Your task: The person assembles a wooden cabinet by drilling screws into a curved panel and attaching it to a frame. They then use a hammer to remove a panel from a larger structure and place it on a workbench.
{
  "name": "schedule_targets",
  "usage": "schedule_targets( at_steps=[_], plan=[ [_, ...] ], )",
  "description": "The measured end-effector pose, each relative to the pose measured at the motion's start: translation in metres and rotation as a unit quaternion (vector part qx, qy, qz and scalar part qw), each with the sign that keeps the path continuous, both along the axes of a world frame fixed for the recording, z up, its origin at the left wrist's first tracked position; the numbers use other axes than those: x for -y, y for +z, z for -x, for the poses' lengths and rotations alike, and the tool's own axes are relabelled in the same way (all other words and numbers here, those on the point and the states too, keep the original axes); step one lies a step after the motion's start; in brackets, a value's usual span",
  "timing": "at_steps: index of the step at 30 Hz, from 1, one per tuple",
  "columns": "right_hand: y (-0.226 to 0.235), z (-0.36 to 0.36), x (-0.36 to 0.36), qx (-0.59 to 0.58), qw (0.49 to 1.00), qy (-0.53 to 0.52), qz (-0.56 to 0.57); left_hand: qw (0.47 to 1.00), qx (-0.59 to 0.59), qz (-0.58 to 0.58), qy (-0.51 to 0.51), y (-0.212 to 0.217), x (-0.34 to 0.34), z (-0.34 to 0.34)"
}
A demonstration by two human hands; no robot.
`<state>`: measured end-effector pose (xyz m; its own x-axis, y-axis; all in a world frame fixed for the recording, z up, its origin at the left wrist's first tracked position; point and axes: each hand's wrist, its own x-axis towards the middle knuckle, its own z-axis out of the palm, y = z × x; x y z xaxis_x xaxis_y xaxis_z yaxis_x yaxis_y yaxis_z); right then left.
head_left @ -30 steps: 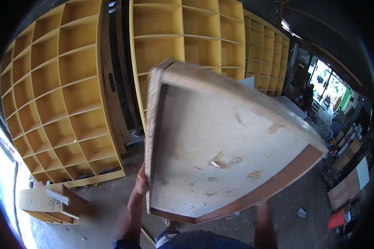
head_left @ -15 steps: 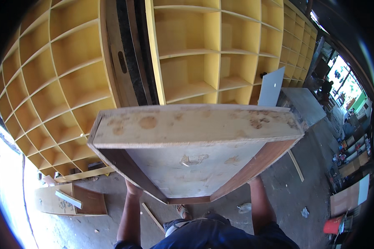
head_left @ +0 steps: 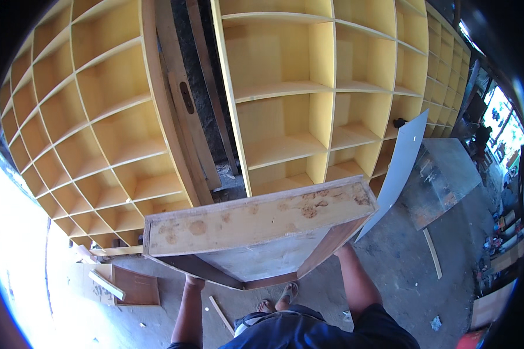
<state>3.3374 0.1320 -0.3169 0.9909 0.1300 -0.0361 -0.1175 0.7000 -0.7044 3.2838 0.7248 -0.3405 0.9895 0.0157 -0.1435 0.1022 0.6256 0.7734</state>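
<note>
A shallow wooden drawer (head_left: 256, 218) hangs in front of my body, held between both hands. Its pale front board carries brown stains, and its inside shows a whitish panel between darker side boards. My left hand (head_left: 194, 282) grips the drawer's lower left side, while my right hand (head_left: 344, 250) holds its right side. Most of the fingers on both hands are hidden by the drawer. The drawer tilts, its right end higher than its left.
Yellow cubby shelves (head_left: 279, 125) stand ahead, with another unit (head_left: 108, 116) at left. A grey-white panel (head_left: 399, 168) leans near the drawer's right end. A brown box (head_left: 137, 286), wood strips (head_left: 432, 254) and a large grey board (head_left: 442, 180) lie around the floor.
The drawer has come lower in view, looks smaller, and now slants up to the right. Both hands keep their hold. The whole view has shifted, and both my feet now show.
</note>
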Motion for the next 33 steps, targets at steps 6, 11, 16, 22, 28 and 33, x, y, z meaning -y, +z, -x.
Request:
schedule_targets(
  at_steps=[6,11,16,22,28,33],
  plan=[
    [0.020,-0.044,-0.002,0.007,0.998,0.043,-0.042,0.997,0.008,-0.083,-0.006,0.004,0.029,-0.028],
    [0.040,-0.073,-0.013,-0.088,0.995,0.043,-0.029,0.998,0.001,-0.058,-0.013,-0.023,0.027,-0.037],
    [0.076,-0.099,-0.027,-0.195,0.981,0.013,-0.004,0.994,-0.042,-0.098,0.006,-0.037,0.009,-0.066],
    [0.033,-0.151,-0.033,-0.209,0.965,-0.041,0.156,0.997,-0.055,-0.018,0.043,0.004,0.009,-0.114],
    [0.001,-0.183,-0.033,-0.139,0.949,-0.188,0.210,0.988,-0.102,-0.081,0.080,0.053,0.055,-0.169],
    [0.003,-0.185,-0.035,-0.121,0.930,-0.239,0.250,0.967,-0.160,-0.132,0.151,0.061,0.084,-0.199]
  ],
)
